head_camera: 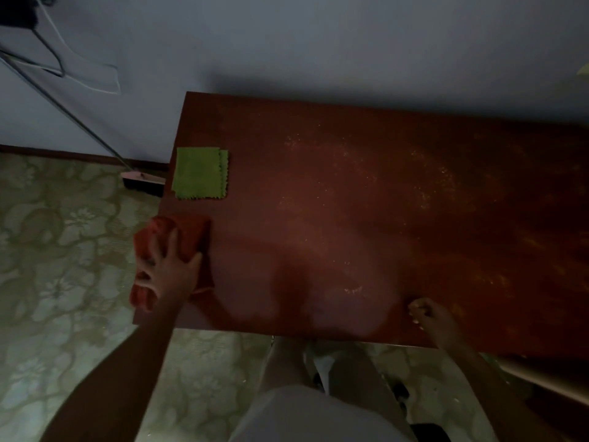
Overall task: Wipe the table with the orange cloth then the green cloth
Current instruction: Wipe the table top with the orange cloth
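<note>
Head view: I look down on one rectangular bench (350, 186) with a smooth reddish-brown top, dimly lit.
Bench surface: pale crumbs or dust lie scattered in loose arcs across the middle and right of the top.
Cloths, count: two.
Orange cloth (188, 231): soft and rumpled, at the bench's left edge near me, part of it hanging past the edge.
Green cloth (199, 173): folded into a flat square with zigzag-cut edges, lying just beyond the orange one, near the same left edge, apart from it.
Hands, count: two.
Left hand (170, 272): my fingers are spread over the orange cloth and curl into its bunched folds, gripping it against the bench.
Right hand (428, 314): clenched into a loose fist holding nothing that I can see, resting on the near edge of the bench.
Floor (63, 250): pale covering with a floral pattern.
Broom (143, 181): one, its head on the floor by the grey wall (318, 43), its long thin handle slanting up to the left.
</note>
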The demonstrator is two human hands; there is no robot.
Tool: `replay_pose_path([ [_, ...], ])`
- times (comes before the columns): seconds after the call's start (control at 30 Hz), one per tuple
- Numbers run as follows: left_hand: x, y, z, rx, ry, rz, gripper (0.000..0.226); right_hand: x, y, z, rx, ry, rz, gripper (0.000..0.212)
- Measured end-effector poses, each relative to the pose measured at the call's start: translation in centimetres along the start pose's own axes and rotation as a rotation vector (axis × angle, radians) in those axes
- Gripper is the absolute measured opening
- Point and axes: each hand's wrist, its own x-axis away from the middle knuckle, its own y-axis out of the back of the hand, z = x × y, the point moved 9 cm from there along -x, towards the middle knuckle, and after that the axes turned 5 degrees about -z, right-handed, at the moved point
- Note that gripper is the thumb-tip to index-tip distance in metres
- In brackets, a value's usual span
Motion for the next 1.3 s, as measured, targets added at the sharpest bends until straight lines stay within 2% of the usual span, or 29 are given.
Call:
replay_pose_path([
  [0.07, -2.1, 0.4, 0.1, 0.055, 0.067, -0.008, 0.076, -0.4, 2.6, -1.2, 0.091, 0.005, -0.128, 0.005],
  [0.23, -0.5, -0.5, -3.3, -0.043, 0.001, -0.023, 0.072, -1.2, 8.4, -5.5, 0.129, -0.104, -0.369, 0.031],
  [0.33, 4.4, -2.5, -8.2, -0.145, -0.148, -0.028, 0.077, -1.8, 9.6, -7.9, 0.054, -0.175, -0.318, 0.039],
  [0.47, 13.6, -7.1, -16.6, -0.231, -0.287, 0.025, 0.082, -2.9, 9.6, -8.8, 0.038, -0.106, -0.233, 0.029],
  [0.53, 18.7, -9.5, -21.0, -0.233, -0.379, 0.067, 0.083, -3.3, 9.5, -9.4, 0.018, -0.106, -0.224, 0.031],
  [0.73, 33.3, -16.3, -32.5, -0.239, -0.582, 0.275, 0.087, -4.1, 9.3, -9.8, 0.01, 0.003, -0.169, 0.032],
  [0.83, 37.6, -18.5, -35.6, -0.257, -0.704, 0.431, 0.084, -4.3, 9.4, -9.5, -0.022, 0.04, -0.158, 0.029],
  [0.93, 36.7, -17.5, -35.0, -0.294, -0.789, 0.385, 0.086, -4.3, 9.3, -9.5, -0.023, 0.078, -0.143, 0.03],
  [1.0, 34.3, -16.3, -32.9, -0.308, -0.747, 0.354, 0.087, -4.2, 9.4, -9.1, -0.034, 0.094, -0.113, 0.029],
  [1.3, 16.5, -7.1, -14.9, -0.226, -0.189, 0.136, 0.081, -4.3, 9.7, -9.4, -0.054, 0.081, -0.072, 0.016],
])
